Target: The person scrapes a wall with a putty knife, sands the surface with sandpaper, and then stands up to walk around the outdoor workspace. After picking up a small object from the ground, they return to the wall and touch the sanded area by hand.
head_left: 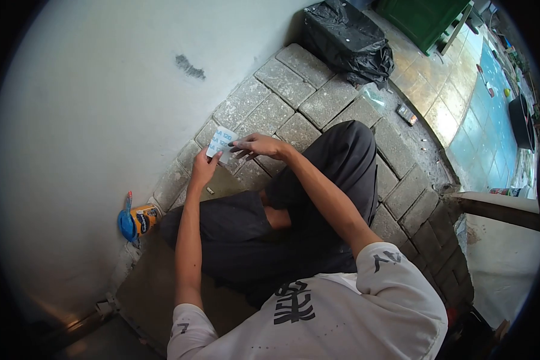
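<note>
A small sheet of sandpaper [221, 139], its white back printed in blue with "120", is held in front of the wall. My left hand [204, 164] pinches its lower edge between thumb and fingers. From the other side, my right hand [259, 146] grips the sheet's right edge, fingertips bent over it; its grit side is hidden. Below the hands, a small pale stub [210, 191] lies on a flat grey-brown surface near my folded legs. To the left, a yellow can [145, 219] with something blue over one end stands against the wall.
A white wall [114, 108] with a dark smudge rises on the left. Grey paving blocks [285, 75] cover the ground. A black plastic bag [348, 42] sits at the top, near a green box-like object [423, 21]. A small pack [406, 114] lies right, before blue tiles [477, 141].
</note>
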Motion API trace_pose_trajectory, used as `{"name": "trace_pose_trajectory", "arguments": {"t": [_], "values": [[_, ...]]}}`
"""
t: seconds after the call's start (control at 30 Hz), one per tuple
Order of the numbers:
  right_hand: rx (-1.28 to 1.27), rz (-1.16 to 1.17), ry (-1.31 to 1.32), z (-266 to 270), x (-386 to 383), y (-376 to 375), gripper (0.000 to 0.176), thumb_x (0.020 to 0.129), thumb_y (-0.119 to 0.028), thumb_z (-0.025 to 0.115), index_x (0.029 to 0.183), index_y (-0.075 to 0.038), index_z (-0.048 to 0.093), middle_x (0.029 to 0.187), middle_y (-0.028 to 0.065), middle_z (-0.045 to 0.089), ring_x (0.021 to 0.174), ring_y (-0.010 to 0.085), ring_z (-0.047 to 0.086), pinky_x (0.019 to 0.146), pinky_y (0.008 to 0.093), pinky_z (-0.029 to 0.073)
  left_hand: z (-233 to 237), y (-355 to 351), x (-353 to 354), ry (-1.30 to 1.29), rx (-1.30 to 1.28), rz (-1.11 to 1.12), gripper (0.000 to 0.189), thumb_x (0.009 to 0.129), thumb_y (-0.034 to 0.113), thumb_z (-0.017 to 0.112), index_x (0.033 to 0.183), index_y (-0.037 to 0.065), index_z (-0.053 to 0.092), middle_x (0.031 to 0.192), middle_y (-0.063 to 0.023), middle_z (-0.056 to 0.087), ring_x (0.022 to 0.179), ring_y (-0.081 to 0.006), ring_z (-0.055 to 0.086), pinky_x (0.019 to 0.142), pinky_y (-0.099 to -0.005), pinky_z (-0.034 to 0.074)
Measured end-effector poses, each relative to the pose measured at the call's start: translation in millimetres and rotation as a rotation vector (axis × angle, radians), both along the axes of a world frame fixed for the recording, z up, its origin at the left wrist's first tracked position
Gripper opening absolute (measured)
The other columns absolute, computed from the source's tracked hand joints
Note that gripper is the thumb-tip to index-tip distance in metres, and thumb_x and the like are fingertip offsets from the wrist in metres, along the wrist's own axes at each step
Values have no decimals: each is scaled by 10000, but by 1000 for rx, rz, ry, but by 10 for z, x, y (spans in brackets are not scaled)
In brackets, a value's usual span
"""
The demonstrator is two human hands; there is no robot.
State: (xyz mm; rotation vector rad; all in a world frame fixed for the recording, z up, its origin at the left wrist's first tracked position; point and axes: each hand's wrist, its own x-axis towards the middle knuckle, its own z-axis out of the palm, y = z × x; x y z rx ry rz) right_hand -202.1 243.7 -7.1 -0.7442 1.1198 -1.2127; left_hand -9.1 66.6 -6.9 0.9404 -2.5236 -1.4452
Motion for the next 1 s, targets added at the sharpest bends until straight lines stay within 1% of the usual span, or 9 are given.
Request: {"name": "trace_pose_trajectory", "arguments": {"t": [0.13, 0.17, 0.23, 0.4, 0.5, 0.67, 0.73, 0.83, 1.0], "values": [[25, -40, 175, -96, -29, -29, 542, 990, -476, 581, 1255, -11, 668, 1176, 121, 702, 957, 196, 688, 767, 307, 534, 62, -89, 93, 68, 19, -13, 276, 934, 142, 712, 1121, -53, 654, 965, -65, 718, 856, -100, 650, 712, -268, 512], [41, -42, 224, -133, -19, -48, 530, 990, -466, 577, 1195, 9, 696, 1066, 136, 736, 933, 201, 700, 769, 337, 540, 98, -75, 101, 63, 11, -10, 276, 934, 142, 712, 1121, -53, 654, 965, -65, 718, 856, -100, 650, 712, -268, 512], [31, -49, 302, -281, -7, -101, 523, 991, -452, 574, 1182, 19, 696, 1034, 157, 739, 936, 206, 703, 789, 350, 540, 154, -19, 84, 140, 20, 64, 243, 914, 162, 736, 1039, -40, 687, 862, -57, 721, 735, -94, 645, 642, -274, 498], [-8, -186, 674, -343, -42, -101, 425, 954, -382, 610, 1144, -17, 717, 986, 190, 740, 874, 240, 723, 842, 387, 538, 217, 18, 64, 117, 55, 92, 245, 906, 164, 751, 1020, -44, 690, 856, -56, 718, 736, -88, 649, 641, -259, 508], [-133, -332, 609, -271, -7, -91, 369, 962, -314, 643, 1093, 22, 722, 891, 141, 745, 782, 183, 682, 742, 349, 530, 188, 52, 56, 123, 90, 67, 246, 899, 165, 760, 1016, -40, 691, 850, -50, 716, 728, -85, 643, 633, -254, 506], [-151, -309, 490, -149, -17, -57, 286, 937, -235, 692, 1052, 25, 731, 840, 119, 727, 743, 157, 643, 709, 338, 519, 105, 47, 71, 113, 176, 5, 252, 901, 181, 762, 1016, -33, 693, 852, -43, 716, 724, -80, 635, 628, -250, 491], [-136, -305, 492, -124, -28, -52, 261, 932, -208, 702, 1044, 25, 732, 824, 109, 719, 729, 145, 627, 698, 332, 514, 95, -4, 91, -24, 77, -48, 285, 913, 214, 757, 1029, -37, 691, 862, -34, 712, 731, -75, 626, 637, -244, 480], [-104, -278, 425, -84, -50, -40, 232, 919, -195, 697, 1033, 0, 748, 839, 116, 739, 748, 150, 682, 713, 316, 534, 110, 29, 86, 84, 197, 47, 318, 925, 246, 748, 1042, -44, 685, 864, -27, 705, 729, -72, 611, 645, -240, 472], [-135, -275, 279, -97, -78, -48, 211, 938, -199, 705, 999, -4, 754, 792, 40, 708, 725, 105, 618, 681, 288, 500, 137, -39, 94, 126, 285, 107, 335, 940, 250, 730, 1064, -56, 675, 879, -42, 709, 738, -81, 620, 650, -240, 478]]}}
